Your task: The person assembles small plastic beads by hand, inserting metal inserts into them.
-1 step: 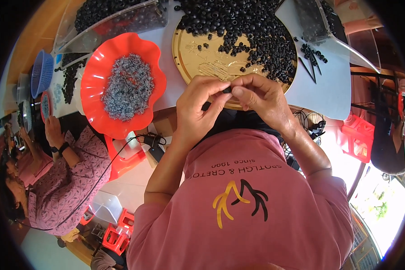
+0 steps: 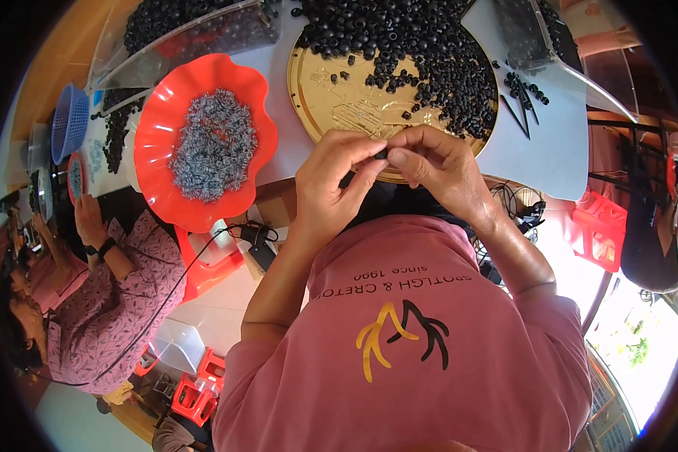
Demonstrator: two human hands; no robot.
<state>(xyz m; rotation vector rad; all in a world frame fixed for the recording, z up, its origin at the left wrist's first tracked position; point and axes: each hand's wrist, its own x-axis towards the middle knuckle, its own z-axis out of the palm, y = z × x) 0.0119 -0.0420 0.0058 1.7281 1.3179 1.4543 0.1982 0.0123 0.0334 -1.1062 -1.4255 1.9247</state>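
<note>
My left hand (image 2: 334, 179) and my right hand (image 2: 446, 172) meet at the near edge of a round gold tray (image 2: 328, 94). Between the left thumb and index finger is a small black plastic part (image 2: 381, 154). The right hand's thumb and index finger are pinched against the same part from the other side, and their tips partly cover it. Loose black plastic parts (image 2: 452, 98) of the same sort are heaped on the tray's far and right side. Left of my hands stands a red scalloped bowl (image 2: 154, 151) holding many small metal springs (image 2: 215, 147).
Clear plastic bins (image 2: 196, 38) with black parts stand at the back left and right. Thin black pointed sticks (image 2: 521, 117) lie right of the tray. At the left another person's hand (image 2: 90, 220) rests near a blue basket (image 2: 71, 120). Red stools (image 2: 599, 230) stand around.
</note>
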